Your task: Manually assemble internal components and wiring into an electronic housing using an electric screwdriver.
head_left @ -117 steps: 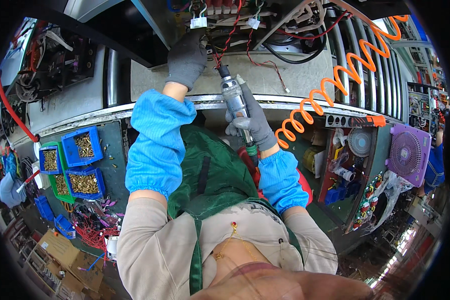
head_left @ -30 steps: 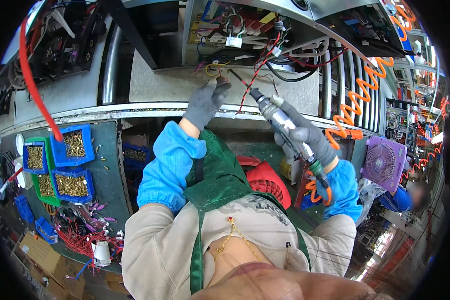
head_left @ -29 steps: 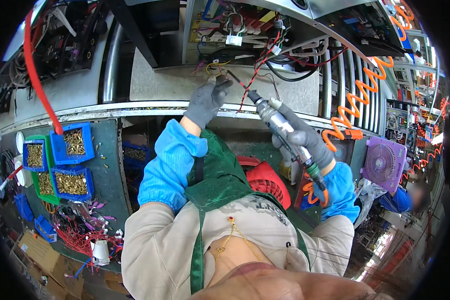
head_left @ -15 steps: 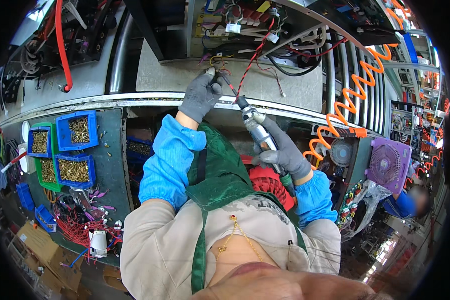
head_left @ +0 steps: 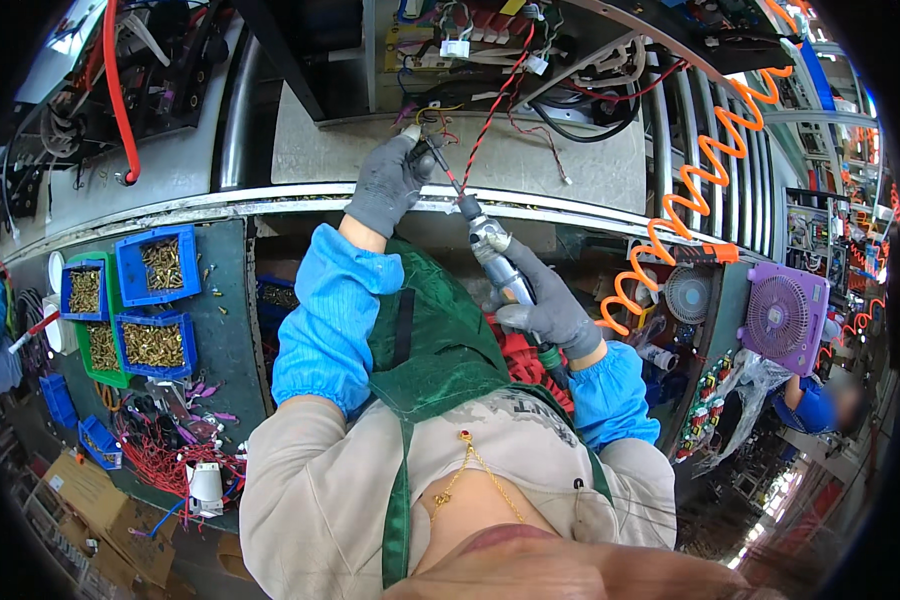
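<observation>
My right hand [head_left: 552, 308], in a grey glove, is wrapped around a silver pneumatic screwdriver [head_left: 502, 272]. Its long bit [head_left: 450, 174] points up and left to my gloved left hand [head_left: 386, 186]. The left fingers are pinched by the bit's tip; whatever sits between them is too small and dark to make out. Thin yellow and red wires [head_left: 440, 110] come out just beyond these fingers, at the lower edge of an open metal cabinet [head_left: 366, 60]. A twisted red-and-black cable [head_left: 492, 110] hangs from the cabinet, passing beside the bit.
Blue bins [head_left: 158, 298] of brass screws stand on the left bench, above a tangle of red wires [head_left: 160, 465]. An orange coiled air hose [head_left: 675, 220] hangs at right. Beyond are a purple fan [head_left: 782, 315] and another person [head_left: 810, 405]. A roller conveyor [head_left: 715, 150] runs behind.
Both hands and the screwdriver have shifted slightly to the left, the right hand keeping its hold on the tool. The left hand still pinches near the bit's tip.
</observation>
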`<state>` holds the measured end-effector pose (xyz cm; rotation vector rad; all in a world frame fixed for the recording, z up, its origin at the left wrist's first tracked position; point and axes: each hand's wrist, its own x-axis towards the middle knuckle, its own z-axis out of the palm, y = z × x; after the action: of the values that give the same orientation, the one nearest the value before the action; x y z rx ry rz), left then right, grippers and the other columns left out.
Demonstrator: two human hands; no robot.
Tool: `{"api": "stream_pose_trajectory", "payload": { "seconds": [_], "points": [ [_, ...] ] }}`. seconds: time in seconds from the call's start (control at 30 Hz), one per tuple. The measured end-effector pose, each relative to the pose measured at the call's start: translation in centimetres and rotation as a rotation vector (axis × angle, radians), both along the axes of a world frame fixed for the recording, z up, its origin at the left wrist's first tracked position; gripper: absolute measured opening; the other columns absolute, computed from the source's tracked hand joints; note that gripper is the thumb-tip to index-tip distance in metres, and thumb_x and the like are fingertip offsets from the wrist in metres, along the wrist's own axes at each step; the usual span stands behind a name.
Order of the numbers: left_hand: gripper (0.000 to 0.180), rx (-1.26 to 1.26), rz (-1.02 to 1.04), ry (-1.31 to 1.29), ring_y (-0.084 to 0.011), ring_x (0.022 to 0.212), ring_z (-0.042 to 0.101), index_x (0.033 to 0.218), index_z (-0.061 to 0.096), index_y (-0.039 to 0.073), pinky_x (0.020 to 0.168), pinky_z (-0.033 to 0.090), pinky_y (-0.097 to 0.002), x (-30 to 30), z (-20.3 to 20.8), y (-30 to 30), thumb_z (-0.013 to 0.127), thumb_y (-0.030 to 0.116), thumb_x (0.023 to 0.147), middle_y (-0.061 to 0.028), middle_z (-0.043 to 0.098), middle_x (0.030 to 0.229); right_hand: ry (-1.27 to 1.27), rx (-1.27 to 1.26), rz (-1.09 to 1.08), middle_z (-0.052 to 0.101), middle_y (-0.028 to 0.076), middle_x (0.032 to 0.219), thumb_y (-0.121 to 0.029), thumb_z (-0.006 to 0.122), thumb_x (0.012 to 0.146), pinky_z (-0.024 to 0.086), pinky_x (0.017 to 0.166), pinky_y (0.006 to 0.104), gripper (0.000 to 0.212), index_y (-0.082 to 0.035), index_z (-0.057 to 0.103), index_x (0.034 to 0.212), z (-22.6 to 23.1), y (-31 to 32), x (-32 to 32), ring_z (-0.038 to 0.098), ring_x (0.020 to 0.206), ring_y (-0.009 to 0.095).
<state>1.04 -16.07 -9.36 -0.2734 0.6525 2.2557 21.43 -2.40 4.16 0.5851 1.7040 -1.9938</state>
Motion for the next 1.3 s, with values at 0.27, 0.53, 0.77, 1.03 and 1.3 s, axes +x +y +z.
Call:
{"api": "stream_pose_trajectory", "payload": {
  "seconds": [0.27, 0.53, 0.77, 1.03, 1.3],
  "points": [
    [0.015, -0.344, -0.207, 0.245, -0.0064, 0.064, 0.056, 0.097, 0.06, 0.001, 0.058, 0.048, -0.0165, -0.5, 2.3, -1.4, 0.054, 0.014, 0.089, -0.0057, 0.063, 0.085, -0.038, -0.176, -0.056, 0.052, 0.008, 0.102, -0.007, 0.067, 0.059, 0.053, 0.072, 0.0307, 0.101, -0.022, 0.019, 0.146, -2.4, -0.1, 0.8, 0.056, 0.08, 0.014],
    [0.019, -0.551, -0.08, 0.275, -0.0095, 0.066, 0.056, 0.101, 0.062, 0.003, 0.06, 0.049, -0.0209, 0.6, -0.7, -0.1, 0.052, 0.014, 0.089, -0.0062, 0.062, 0.087, 0.016, -0.255, -0.191, 0.055, 0.009, 0.084, -0.015, 0.07, 0.058, 0.055, 0.061, 0.0323, 0.11, -0.025, 0.007, 0.147, -4.7, -1.3, 1.5, 0.059, 0.057, 0.017],
    [0.034, -0.8, -0.103, 0.622, -0.0137, 0.071, 0.06, 0.116, 0.06, 0.003, 0.064, 0.048, -0.0255, -0.8, -2.5, 2.9, 0.051, 0.01, 0.084, -0.0071, 0.063, 0.084, 0.097, -0.202, -0.339, 0.056, 0.01, 0.081, -0.006, 0.062, 0.062, 0.052, 0.053, 0.0294, 0.103, -0.026, 0.008, 0.147, -4.7, -0.1, 1.3, 0.059, 0.059, 0.018],
    [0.027, -1.119, 0.097, 1.175, -0.019, 0.081, 0.062, 0.104, 0.065, 0.005, 0.072, 0.046, -0.0295, -1.3, 0.0, 1.7, 0.062, 0.017, 0.08, -0.0109, 0.067, 0.086, 0.12, -0.226, -0.358, 0.054, 0.008, 0.08, -0.009, 0.063, 0.06, 0.052, 0.055, 0.0295, 0.103, -0.025, 0.01, 0.147, -4.4, 0.3, 2.3, 0.057, 0.06, 0.016],
    [0.016, -1.075, 0.037, 1.322, -0.0205, 0.065, 0.062, 0.092, 0.069, 0.009, 0.061, 0.049, -0.0292, -4.0, 4.0, 0.7, 0.068, 0.015, 0.077, -0.0096, 0.067, 0.082, 0.122, -0.202, -0.321, 0.052, 0.006, 0.078, -0.014, 0.065, 0.059, 0.053, 0.061, 0.0305, 0.105, -0.024, 0.01, 0.148, -3.9, -0.5, 1.7, 0.054, 0.061, 0.014]
  ]
}}
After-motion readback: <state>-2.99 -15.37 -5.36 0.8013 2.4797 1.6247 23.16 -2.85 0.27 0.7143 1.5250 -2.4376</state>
